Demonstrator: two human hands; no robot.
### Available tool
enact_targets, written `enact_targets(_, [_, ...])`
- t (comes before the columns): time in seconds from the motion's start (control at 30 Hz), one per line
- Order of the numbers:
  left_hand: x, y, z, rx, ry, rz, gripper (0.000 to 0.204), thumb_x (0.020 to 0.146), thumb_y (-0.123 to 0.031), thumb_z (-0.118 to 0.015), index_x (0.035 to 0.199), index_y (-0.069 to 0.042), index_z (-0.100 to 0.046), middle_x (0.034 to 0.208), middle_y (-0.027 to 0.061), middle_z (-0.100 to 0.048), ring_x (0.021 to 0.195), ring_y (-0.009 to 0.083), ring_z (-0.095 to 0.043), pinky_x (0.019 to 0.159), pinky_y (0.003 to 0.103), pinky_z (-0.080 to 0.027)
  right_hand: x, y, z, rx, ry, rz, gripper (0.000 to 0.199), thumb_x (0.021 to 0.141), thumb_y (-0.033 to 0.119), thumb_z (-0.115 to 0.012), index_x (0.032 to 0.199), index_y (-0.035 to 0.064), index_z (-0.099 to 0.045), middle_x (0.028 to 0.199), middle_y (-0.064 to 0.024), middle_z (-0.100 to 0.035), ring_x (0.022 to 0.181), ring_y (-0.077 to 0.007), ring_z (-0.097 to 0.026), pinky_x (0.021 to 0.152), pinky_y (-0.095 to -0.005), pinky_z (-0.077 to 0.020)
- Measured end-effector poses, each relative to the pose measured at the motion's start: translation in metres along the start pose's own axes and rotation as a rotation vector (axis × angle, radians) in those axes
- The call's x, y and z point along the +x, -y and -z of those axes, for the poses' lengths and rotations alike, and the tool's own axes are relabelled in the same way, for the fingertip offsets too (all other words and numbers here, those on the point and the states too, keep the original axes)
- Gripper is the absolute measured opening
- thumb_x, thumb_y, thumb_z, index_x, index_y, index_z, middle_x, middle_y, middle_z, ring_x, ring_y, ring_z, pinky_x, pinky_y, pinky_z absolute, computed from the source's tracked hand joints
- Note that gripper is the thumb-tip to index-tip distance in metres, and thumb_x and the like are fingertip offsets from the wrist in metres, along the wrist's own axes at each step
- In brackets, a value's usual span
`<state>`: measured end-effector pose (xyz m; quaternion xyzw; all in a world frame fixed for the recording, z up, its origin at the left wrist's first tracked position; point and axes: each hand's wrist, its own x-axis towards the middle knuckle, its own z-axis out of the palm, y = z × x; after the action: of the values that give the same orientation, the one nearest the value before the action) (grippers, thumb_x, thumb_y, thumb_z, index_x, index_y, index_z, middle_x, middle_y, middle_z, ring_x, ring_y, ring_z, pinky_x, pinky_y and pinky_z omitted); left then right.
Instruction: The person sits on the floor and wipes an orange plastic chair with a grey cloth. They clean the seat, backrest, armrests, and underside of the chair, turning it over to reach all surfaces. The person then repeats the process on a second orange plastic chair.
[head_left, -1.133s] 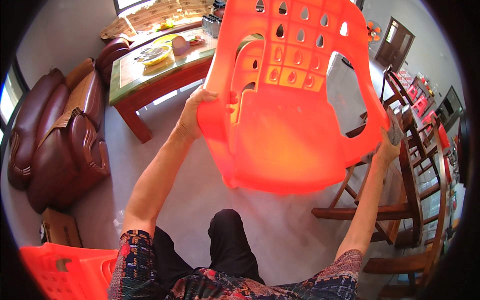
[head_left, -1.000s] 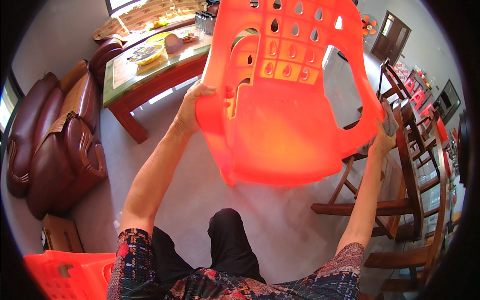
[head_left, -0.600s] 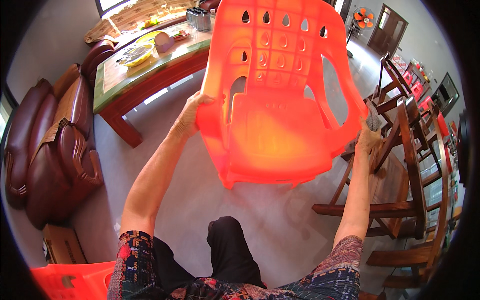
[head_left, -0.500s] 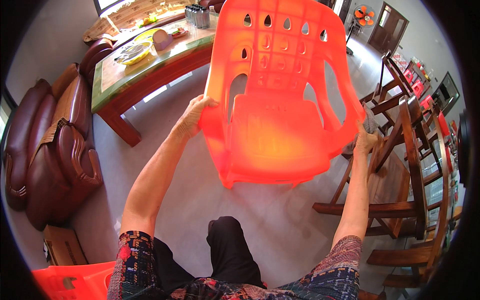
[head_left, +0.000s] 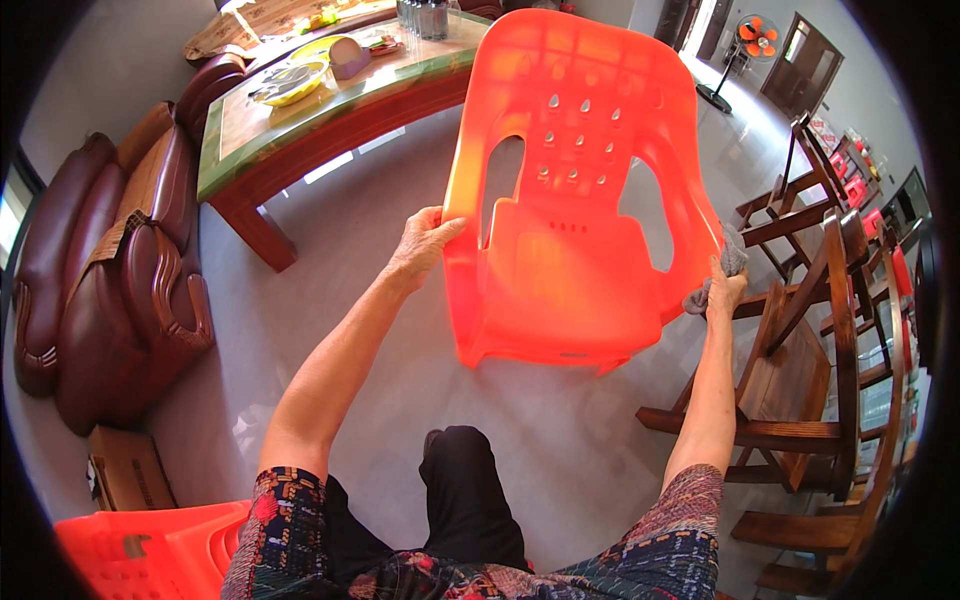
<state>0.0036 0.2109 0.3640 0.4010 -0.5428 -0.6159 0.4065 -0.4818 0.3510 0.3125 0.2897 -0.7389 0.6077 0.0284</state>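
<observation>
Head view: orange plastic armchair (head_left: 575,230) held up off the grey tiled floor (head_left: 400,340), seat facing the wearer, backrest up and leaning away, legs not seen touching ground. Left hand (head_left: 425,245) wrapped on the chair's left armrest edge, fingers closed around the rim. Right hand (head_left: 722,290) clamped on the right armrest with a grey rag (head_left: 722,272) bunched between palm and plastic. Both arms stretched out, chair centred in front of the body. Behind it, wooden table with green top (head_left: 300,120) carrying a yellow dish (head_left: 290,82) and small items. Brown leather sofa (head_left: 110,270) to the left, dark wooden chairs (head_left: 800,330) just beside the right hand, another orange plastic piece (head_left: 150,550) at lower left near a cardboard box (head_left: 125,468). Standing fan (head_left: 745,50) far back. For good handling, judged here: keep both grips level so the chair stays untwisted, mind the rag slipping on smooth plastic, keep the right armrest clear of the wooden chairs, lower all legs flat together.
</observation>
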Motion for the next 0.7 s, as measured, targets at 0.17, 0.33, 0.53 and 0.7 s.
enact_targets(0.17, [-0.021, 0.005, -0.005, 0.101, 0.001, -0.128, 0.043, 0.086, -0.011, -0.064, 0.124, 0.003, -0.05, 0.102, 0.009, -0.064, 0.093, 0.0145, -0.062, 0.078, 0.029, -0.052, -0.014, -0.008, -0.004, -0.221, -0.095, 0.074, 0.052, 0.078, 0.023, -0.073, 0.116, -0.0064, -0.053, 0.105, -0.019, -0.062, 0.092, -0.0276, -0.061, 0.082, -0.038, -0.0473])
enact_targets(0.33, [-0.06, 0.036, 0.027, 0.149, -0.034, 0.002, 0.045, 0.088, -0.011, -0.062, 0.13, -0.003, -0.048, 0.112, 0.0074, -0.061, 0.102, 0.0148, -0.058, 0.085, 0.032, -0.05, -0.087, -0.026, -0.048, -0.445, -0.084, 0.277, 0.052, 0.077, 0.028, -0.065, 0.115, -0.0054, -0.055, 0.114, -0.0284, -0.058, 0.106, -0.0434, -0.053, 0.091, -0.0487, -0.0419])
enact_targets(0.53, [-0.157, 0.09, 0.112, 0.193, -0.084, 0.238, 0.041, 0.088, -0.02, -0.063, 0.124, -0.005, -0.052, 0.11, 0.0076, -0.061, 0.096, 0.0139, -0.058, 0.075, 0.029, -0.049, -0.201, -0.066, -0.137, -1.013, 0.438, 0.278, 0.052, 0.077, 0.022, -0.059, 0.128, 0.0186, -0.051, 0.123, -0.0082, -0.052, 0.115, -0.0308, -0.048, 0.086, -0.0523, -0.0431])
enact_targets(0.7, [-0.239, 0.16, 0.254, 0.216, -0.416, 0.155, 0.038, 0.088, -0.023, -0.064, 0.12, -0.005, -0.054, 0.104, 0.0047, -0.06, 0.094, 0.0123, -0.057, 0.074, 0.027, -0.047, -0.291, -0.1, -0.255, -1.029, 0.301, 0.452, 0.034, 0.085, 0.029, -0.053, 0.114, 0.0139, -0.06, 0.11, -0.0101, -0.062, 0.095, -0.0325, -0.06, 0.072, -0.0526, -0.0481])
